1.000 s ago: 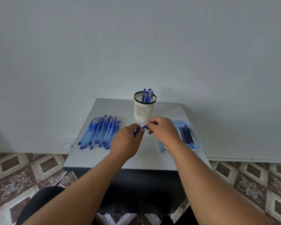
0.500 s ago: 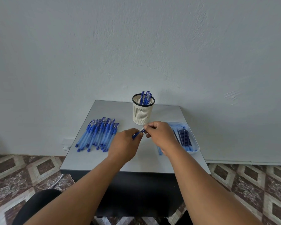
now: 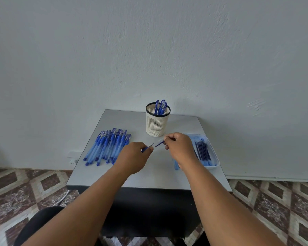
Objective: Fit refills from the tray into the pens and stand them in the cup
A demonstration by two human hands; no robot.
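Note:
My left hand [image 3: 134, 158] grips a blue pen [image 3: 147, 148] whose metal tip pokes out past the fingers. My right hand [image 3: 180, 148] pinches the pen's cap [image 3: 159, 143], held a short gap away from the tip. A cream slotted cup [image 3: 156, 124] with a black rim stands behind my hands, with a few capped blue pens [image 3: 160, 107] upright in it. Several blue pens [image 3: 108, 146] lie in a row on the table's left. On the right, a pale blue tray [image 3: 214, 157] holds dark refills [image 3: 203, 150].
The grey table [image 3: 155, 176] is small and stands against a white wall. One more pale blue pen part [image 3: 176, 165] lies by my right wrist, partly hidden. Patterned floor tiles surround the table, and a white cable [image 3: 63, 197] runs under its left edge.
My hands have moved apart: the cap in my right hand has come off the pen in my left hand, baring its tip. The view has shifted slightly.

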